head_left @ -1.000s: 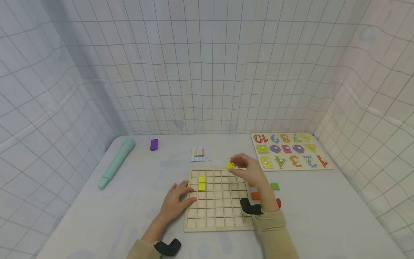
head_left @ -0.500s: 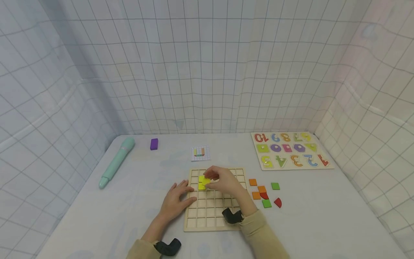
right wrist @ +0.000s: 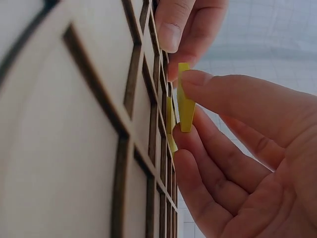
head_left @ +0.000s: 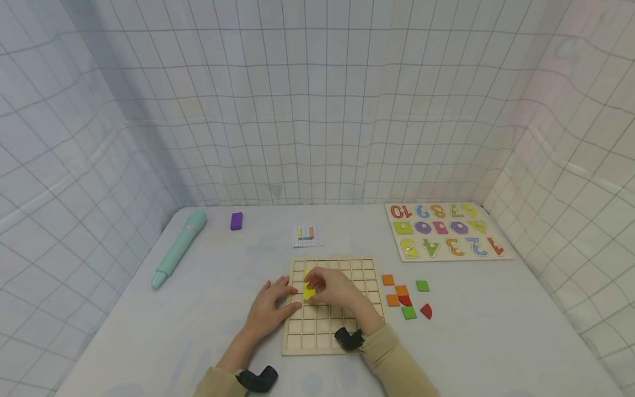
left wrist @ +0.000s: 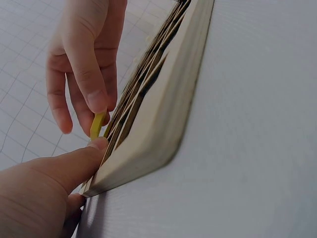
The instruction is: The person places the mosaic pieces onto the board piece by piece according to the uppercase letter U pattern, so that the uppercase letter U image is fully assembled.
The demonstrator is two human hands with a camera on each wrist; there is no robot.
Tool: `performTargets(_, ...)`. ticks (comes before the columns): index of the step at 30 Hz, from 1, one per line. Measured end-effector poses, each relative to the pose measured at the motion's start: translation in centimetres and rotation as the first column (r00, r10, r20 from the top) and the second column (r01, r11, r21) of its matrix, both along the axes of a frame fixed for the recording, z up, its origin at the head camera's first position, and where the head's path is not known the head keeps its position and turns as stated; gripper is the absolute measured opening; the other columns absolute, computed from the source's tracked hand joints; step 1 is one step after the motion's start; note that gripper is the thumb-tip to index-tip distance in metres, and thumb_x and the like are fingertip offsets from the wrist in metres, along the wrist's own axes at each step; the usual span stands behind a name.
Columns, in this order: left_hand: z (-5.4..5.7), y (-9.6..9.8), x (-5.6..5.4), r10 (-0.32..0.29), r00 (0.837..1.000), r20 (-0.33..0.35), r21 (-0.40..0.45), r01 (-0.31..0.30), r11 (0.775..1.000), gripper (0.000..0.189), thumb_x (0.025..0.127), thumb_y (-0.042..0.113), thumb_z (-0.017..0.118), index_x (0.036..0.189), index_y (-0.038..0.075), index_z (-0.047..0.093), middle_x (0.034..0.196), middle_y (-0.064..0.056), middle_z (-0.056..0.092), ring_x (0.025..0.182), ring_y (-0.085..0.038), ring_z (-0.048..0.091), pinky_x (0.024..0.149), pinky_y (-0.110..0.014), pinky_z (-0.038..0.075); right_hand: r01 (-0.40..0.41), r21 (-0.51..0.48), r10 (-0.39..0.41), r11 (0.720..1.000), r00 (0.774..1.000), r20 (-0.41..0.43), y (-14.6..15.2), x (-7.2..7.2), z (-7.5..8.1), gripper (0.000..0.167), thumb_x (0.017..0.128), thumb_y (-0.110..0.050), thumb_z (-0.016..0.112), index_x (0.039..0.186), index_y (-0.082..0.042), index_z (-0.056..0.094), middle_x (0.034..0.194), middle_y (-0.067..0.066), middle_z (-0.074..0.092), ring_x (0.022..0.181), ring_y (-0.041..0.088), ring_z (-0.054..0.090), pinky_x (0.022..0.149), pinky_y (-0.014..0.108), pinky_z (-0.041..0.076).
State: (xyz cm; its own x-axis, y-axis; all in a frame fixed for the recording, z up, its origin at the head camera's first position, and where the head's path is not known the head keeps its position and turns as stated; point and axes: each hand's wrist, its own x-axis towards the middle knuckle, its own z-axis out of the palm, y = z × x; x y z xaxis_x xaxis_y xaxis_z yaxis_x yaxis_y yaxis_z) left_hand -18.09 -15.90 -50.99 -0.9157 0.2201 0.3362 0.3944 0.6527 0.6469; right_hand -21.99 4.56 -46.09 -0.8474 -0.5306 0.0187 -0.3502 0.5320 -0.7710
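Yellow square tile [right wrist: 186,116] is pinched by the right hand [head_left: 337,288] just above the wooden grid board [head_left: 322,327], whose left edge is touched by the relaxed left hand [head_left: 270,309].

Two hands [head_left: 334,286], three orange tiles [head_left: 388,280], two red wedges [head_left: 426,311]

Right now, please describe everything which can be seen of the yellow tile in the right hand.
The yellow tile is thin, flat and plain-coloured; its material is unclear. The right hand pinches it and hides its full outline. In the right wrist view, it shows nearly edge-on. It is held over the wooden grid board, close to yellow pieces lying there.
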Motion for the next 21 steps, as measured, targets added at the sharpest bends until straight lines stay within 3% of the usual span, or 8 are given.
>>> performTargets(7, -0.02, 0.00, 0.04, 0.000, 1.000, 0.002, 0.000, 0.000, 1.000, 0.033, 0.080, 0.035, 0.073, 0.102, 0.010, 0.069, 0.130, -0.018, 0.054, 0.129, -0.031, 0.042, 0.112, -0.050, 0.019, -0.024, -0.010, 0.024, 1.000, 1.000, -0.001, -0.02, 0.11, -0.03, 0.035, 0.075, -0.010, 0.079, 0.106, -0.011, 0.062, 0.093, -0.001, 0.067, 0.083, 0.012, 0.061, 0.075, 0.023, 0.051)
performTargets(21, 0.10, 0.08, 0.03, 0.006, 1.000, 0.006, -0.005, -0.006, 1.000, 0.031, 0.080, 0.032, 0.074, 0.102, 0.009, 0.069, 0.130, -0.019, 0.054, 0.129, -0.032, 0.043, 0.112, -0.051, 0.019, -0.020, 0.011, 0.020, 1.000, 1.000, -0.004, -0.15, 0.04, -0.45, 0.032, 0.075, -0.008, 0.078, 0.103, -0.012, 0.063, 0.091, -0.006, 0.065, 0.084, 0.008, 0.058, 0.077, 0.023, 0.050)
